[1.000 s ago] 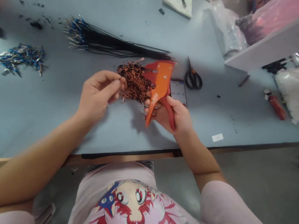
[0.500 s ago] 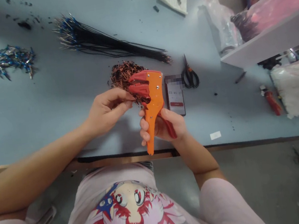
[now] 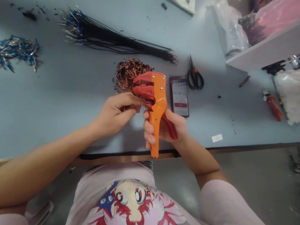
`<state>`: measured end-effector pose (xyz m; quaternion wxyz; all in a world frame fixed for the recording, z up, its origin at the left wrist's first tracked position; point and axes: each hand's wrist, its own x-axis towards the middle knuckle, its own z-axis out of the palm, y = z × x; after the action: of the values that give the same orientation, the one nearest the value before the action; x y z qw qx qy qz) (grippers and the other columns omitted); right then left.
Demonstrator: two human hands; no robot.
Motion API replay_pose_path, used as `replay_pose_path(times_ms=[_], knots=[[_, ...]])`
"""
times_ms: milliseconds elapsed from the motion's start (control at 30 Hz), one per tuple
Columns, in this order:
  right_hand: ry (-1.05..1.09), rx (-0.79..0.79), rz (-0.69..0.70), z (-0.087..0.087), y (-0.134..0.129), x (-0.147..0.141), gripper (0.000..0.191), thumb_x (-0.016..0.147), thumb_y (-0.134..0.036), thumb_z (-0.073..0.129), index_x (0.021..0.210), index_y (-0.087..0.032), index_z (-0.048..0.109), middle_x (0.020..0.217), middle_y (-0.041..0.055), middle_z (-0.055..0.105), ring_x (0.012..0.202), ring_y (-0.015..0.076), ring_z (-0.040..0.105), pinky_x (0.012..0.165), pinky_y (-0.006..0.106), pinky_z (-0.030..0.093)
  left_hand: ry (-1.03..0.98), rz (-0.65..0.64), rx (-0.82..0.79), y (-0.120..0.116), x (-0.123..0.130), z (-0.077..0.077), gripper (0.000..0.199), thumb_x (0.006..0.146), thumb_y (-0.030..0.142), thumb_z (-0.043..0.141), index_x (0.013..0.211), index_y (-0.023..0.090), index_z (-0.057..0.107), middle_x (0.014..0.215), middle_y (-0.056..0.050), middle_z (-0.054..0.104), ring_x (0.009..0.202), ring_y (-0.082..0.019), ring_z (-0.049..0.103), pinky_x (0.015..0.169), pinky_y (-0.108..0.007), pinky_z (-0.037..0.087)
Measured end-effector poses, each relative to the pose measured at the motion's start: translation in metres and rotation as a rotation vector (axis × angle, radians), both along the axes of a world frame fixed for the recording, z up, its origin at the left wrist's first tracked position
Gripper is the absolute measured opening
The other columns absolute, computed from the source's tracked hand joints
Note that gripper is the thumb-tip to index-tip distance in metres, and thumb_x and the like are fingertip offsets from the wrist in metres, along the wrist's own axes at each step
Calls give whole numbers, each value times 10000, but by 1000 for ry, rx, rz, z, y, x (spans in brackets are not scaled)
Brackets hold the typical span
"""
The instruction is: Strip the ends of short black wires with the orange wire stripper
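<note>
My right hand (image 3: 178, 125) is wrapped round the handles of an orange and red wire stripper (image 3: 160, 100), held upright with its red jaws facing left. At the jaws' lower side, my left hand (image 3: 118, 113) has thumb and fingers drawn together, the index fingertip reaching the tool. Anything within that pinch is too small or hidden to make out. Right behind the jaws lies a heap of short copper-coloured and black wire scraps (image 3: 128, 73), partly covered by the tool.
A bundle of black wires (image 3: 118, 39) with blue and metal ends lies farther back. Blue-and-metal terminals (image 3: 13, 53) are piled at left. A phone (image 3: 179, 99), black-handled scissors (image 3: 195, 77) and red-handled pliers (image 3: 273, 105) lie to the right. A shelf (image 3: 265, 45) juts in at far right.
My left hand has moved right, bringing its index fingertip against the stripper's lower jaw area. My right hand keeps its grip on the stripper. The whole view has shifted slightly.
</note>
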<state>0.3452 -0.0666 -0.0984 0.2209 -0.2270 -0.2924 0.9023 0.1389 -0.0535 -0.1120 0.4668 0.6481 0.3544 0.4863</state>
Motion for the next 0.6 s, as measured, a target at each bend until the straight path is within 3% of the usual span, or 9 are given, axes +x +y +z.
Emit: replay_pose_path(times_ms=[200, 333, 600], knots=[[-2, -30, -10, 0, 1, -1, 449, 901, -628, 502, 1058, -209, 537, 775, 1, 619, 615, 162, 629, 685, 494, 628, 110, 14, 105, 1, -1, 0, 275, 869, 167, 528, 958, 252, 774, 908, -36, 735, 838, -166, 683, 792, -292, 530], [66, -26, 5, -2, 1, 0, 444, 872, -595, 582, 1081, -206, 541, 809, 5, 636, 633, 161, 635, 696, 477, 626, 150, 26, 148, 1, -2, -2, 256, 900, 209, 530, 940, 252, 779, 940, -52, 733, 841, -169, 693, 789, -291, 531], [63, -39, 5, -1, -1, -2, 462, 940, -650, 450, 1030, -201, 517, 749, -13, 611, 564, 140, 614, 632, 420, 626, 173, 19, 226, 1, -4, -7, 276, 908, 176, 523, 995, 240, 777, 941, -60, 716, 845, -155, 696, 799, -265, 533]])
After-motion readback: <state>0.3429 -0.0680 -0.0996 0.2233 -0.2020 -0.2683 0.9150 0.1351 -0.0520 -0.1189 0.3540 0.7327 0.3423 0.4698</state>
